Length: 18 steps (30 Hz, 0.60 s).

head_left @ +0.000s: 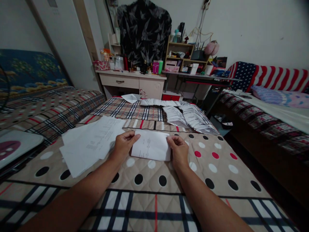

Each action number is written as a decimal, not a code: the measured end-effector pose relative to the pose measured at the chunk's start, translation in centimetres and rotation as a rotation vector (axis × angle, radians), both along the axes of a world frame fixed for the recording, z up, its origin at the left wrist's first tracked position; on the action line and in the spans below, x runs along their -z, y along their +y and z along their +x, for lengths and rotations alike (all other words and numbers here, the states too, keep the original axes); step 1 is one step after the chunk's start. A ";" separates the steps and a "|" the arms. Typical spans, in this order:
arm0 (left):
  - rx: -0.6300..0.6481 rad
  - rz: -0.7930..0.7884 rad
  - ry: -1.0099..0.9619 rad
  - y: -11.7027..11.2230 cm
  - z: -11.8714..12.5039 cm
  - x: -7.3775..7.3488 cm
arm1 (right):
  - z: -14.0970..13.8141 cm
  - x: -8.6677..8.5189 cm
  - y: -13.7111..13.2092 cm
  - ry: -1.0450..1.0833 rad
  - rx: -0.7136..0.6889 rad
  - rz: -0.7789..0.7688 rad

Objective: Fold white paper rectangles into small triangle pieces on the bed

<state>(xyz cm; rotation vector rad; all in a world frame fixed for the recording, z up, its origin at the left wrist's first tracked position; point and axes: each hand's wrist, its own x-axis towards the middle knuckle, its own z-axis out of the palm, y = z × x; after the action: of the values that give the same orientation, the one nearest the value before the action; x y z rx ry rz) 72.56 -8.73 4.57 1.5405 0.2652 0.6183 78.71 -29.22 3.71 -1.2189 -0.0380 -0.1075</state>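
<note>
A folded white sheet of paper (151,145) with faint print lies on the dotted quilt (149,180) in front of me. My left hand (124,142) grips its left edge, thumb on top and fingers curled. My right hand (178,149) pinches its right edge the same way. A loose pile of unfolded white sheets (90,143) lies just left of my left hand. Farther back on the bed, rows of folded papers (185,116) are fanned out in overlapping lines.
A plaid blanket (53,106) covers the left of the bed. A cluttered desk (131,79) and shelf (180,56) stand at the far wall, with a dark patterned shirt (143,29) hanging above. Another bed with a flag-print cover (265,75) lies to the right.
</note>
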 end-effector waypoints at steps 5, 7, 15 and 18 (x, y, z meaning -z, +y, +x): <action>-0.045 -0.146 0.055 0.0 0.2 0.2 | -0.1 0.0 0.1 0.040 -0.134 0.003; -0.069 -0.203 0.067 -0.1 0.3 0.2 | 0.0 0.1 0.1 0.023 -0.139 -0.021; 0.011 -0.047 0.059 -0.1 -0.1 0.2 | -0.3 -0.3 -0.3 -0.008 -0.022 -0.084; 0.020 0.002 0.066 -0.2 -0.2 0.2 | -0.4 -0.5 -0.3 0.043 0.002 -0.067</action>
<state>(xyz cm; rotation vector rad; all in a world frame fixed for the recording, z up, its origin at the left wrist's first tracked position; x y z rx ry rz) 72.38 -8.91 4.38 1.5657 0.2986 0.5534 78.27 -29.55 4.24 -1.2879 -0.0031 -0.0825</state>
